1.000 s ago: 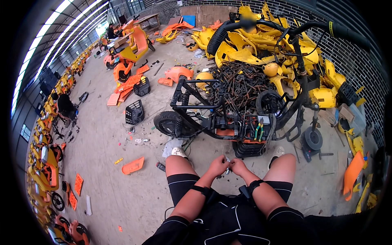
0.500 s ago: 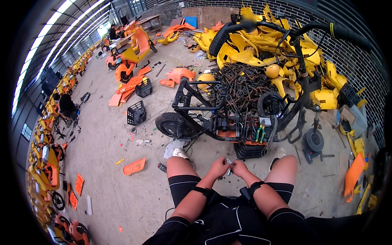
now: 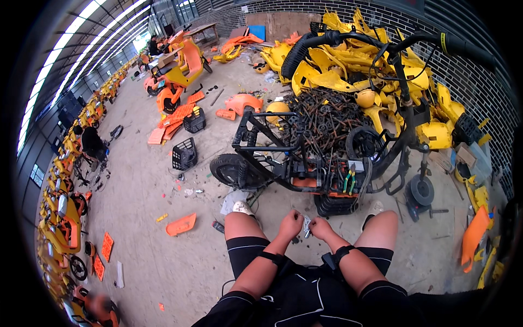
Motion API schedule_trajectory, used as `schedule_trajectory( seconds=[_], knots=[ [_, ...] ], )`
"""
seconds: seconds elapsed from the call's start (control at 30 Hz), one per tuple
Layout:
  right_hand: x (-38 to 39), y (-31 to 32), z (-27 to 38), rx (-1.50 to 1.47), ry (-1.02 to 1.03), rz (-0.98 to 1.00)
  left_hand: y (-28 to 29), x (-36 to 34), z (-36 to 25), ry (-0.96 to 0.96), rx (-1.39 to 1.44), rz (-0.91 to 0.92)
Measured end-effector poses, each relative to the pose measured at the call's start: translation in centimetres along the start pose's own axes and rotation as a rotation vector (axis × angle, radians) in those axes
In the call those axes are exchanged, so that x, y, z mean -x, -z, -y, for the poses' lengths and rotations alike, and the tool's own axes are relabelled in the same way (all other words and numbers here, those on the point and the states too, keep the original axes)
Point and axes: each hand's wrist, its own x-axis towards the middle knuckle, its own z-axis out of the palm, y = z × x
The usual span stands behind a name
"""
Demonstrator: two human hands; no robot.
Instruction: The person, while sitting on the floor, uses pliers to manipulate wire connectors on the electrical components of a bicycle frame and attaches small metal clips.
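Between my knees, over the concrete floor, both my hands are close together with a narrow gap between them. My left hand (image 3: pixel 291 223) is closed, its fingers curled inward; anything inside them is too small to make out. Curled fingers also close my right hand (image 3: pixel 320 228), whose contents are hidden. A small silvery metal piece (image 3: pixel 307 225) shows in the gap, right at the fingers of my right hand. Whether it is held or lies on the floor below, I cannot tell. Ahead stands a stripped black scooter frame (image 3: pixel 267 148), with green-handled pliers (image 3: pixel 349 180) resting on it.
Behind the frame are a heap of dark metal parts (image 3: pixel 327 120) and a pile of yellow body panels (image 3: pixel 327 76). Black baskets (image 3: pixel 184 154) and an orange panel (image 3: pixel 181 224) lie to the left. Scooters (image 3: pixel 65 218) line the left side; a person (image 3: pixel 92 143) crouches near them.
My hands have drawn slightly apart, having been nearly touching around the silvery piece. The whole view has shifted a little.
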Motion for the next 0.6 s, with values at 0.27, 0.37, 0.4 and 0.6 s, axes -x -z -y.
schedule_trajectory(
  seconds=[0.27,0.37,0.4,0.6],
  knots=[
    [0.4,-0.3,-0.3,0.126,-0.004,0.254,-0.7,-0.6,0.1,0.205,0.319,0.062],
    [0.9,-0.2,0.2,0.167,0.017,0.28,-0.2,-0.2,0.1,0.193,0.281,0.057],
    [0.7,-0.2,-0.1,0.169,0.021,0.273,-0.3,-0.4,0.1,0.194,0.294,0.061],
    [0.4,0.0,1.1,0.175,0.061,0.287,0.0,-1.1,1.9,0.06,0.143,-0.019]
  ],
)
